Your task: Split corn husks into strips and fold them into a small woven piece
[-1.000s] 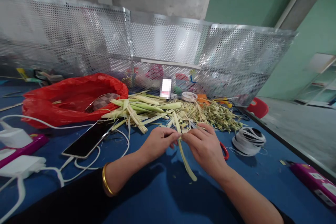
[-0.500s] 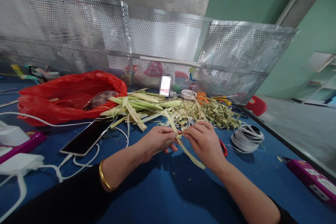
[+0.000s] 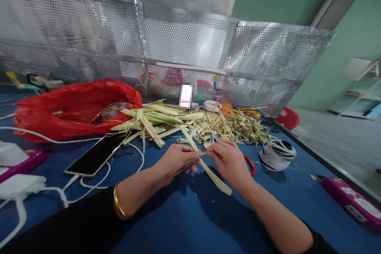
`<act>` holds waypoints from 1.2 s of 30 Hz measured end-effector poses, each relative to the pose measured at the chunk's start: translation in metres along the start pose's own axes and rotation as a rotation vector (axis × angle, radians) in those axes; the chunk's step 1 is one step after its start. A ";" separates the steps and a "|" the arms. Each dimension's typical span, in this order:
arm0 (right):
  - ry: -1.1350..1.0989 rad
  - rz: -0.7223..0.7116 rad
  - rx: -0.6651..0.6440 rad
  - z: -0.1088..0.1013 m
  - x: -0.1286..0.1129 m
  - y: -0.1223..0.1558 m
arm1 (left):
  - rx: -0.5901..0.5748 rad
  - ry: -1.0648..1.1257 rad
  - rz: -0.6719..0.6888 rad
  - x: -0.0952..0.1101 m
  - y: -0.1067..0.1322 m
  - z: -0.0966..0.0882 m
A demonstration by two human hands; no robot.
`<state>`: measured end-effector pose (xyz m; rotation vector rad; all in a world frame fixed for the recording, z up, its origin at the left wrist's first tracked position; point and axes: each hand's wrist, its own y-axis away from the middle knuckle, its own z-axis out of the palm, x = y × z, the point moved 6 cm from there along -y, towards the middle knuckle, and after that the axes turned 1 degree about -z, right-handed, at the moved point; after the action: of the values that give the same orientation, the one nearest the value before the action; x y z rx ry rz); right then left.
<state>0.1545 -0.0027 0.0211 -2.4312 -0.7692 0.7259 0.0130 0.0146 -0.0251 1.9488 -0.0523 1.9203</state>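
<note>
My left hand (image 3: 178,160) is closed, pinching a pale yellow-green strip of corn husk (image 3: 218,183) between thumb and fingers. The strip slants from the heap at the back down to the right, its free end above the blue table. Close beside it, my right hand (image 3: 228,162) is closed too, thumb and fingertips pinching a thin strand that runs to the husk at the left fingertips. Its fingers hide most of that strand. Red-handled scissors (image 3: 251,165) lie partly hidden behind my right hand.
Behind my hands lie a pile of corn husks (image 3: 166,118) and dried plant scraps (image 3: 242,127). A red plastic bag (image 3: 74,107) and a cabled phone (image 3: 97,156) are on the left. To the right stand a white spool (image 3: 278,154) and a purple power strip (image 3: 353,202). Perforated panels (image 3: 184,41) border the back.
Both hands stay close together at the husk strip. Its lower free part has turned slightly and shows broader. The whole view has shifted a little.
</note>
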 end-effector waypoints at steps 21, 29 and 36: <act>-0.254 0.143 0.220 -0.018 -0.014 0.007 | 0.049 -0.256 0.012 -0.007 0.010 0.016; 0.097 -0.194 0.231 -0.017 -0.052 0.016 | 0.155 0.017 0.044 -0.005 0.007 0.006; 0.248 -0.276 0.184 -0.006 -0.054 0.017 | 0.106 0.207 -0.008 -0.005 0.008 0.011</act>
<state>0.1269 -0.0506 0.0338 -2.1415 -0.8718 0.3628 0.0205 0.0031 -0.0276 1.8003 0.1172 2.1477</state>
